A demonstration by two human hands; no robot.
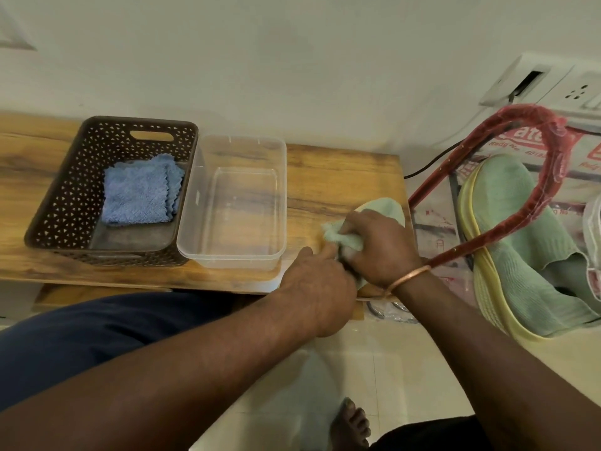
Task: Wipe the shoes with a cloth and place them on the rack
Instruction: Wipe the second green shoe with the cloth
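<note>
A mint-green shoe (385, 208) lies on the right end of the wooden bench (325, 177), mostly hidden by both hands, with only its toe showing. My right hand (380, 247) grips a pale green cloth (338, 239) and presses it onto the shoe. My left hand (317, 283) holds the shoe's near end at the bench's front edge. A second mint-green shoe (520, 252) with a yellow sole rests on the rack (553, 177), whose frame is a red plastic-wrapped tube, to the right of the bench.
A brown perforated basket (65, 196) holding folded blue cloths (140, 190) stands on the bench's left. Beside it is a clear plastic tub (279, 203). A wall socket (553, 83) and black cable (432, 161) sit behind the rack. My knee and bare foot are below.
</note>
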